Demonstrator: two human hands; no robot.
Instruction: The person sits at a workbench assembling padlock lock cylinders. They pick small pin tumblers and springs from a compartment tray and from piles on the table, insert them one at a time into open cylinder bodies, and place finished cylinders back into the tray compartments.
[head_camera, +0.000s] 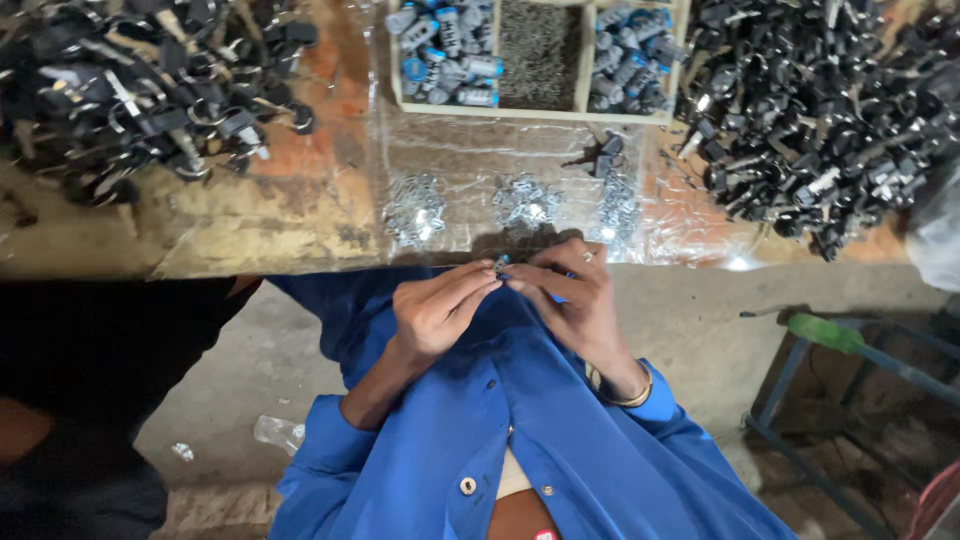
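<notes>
Head view shows us both hands close to our blue shirt (560, 440). Our left hand (435, 315) and right hand (575, 300) pinch one small metal part (500, 265) between the fingertips, just at the table edge (250, 255). We seem to be fitting it together, which needs a steady, careful push. Farther off lie three shiny little heaps (525, 205), a wooden tray (590, 75) of blue-grey cylinders, and black part piles (820, 120) crowding both sides.

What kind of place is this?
Probably a small workshop for putting parts together: black metal parts heaped on a worn workbench, and a divided wooden tray of small cylinders.
</notes>
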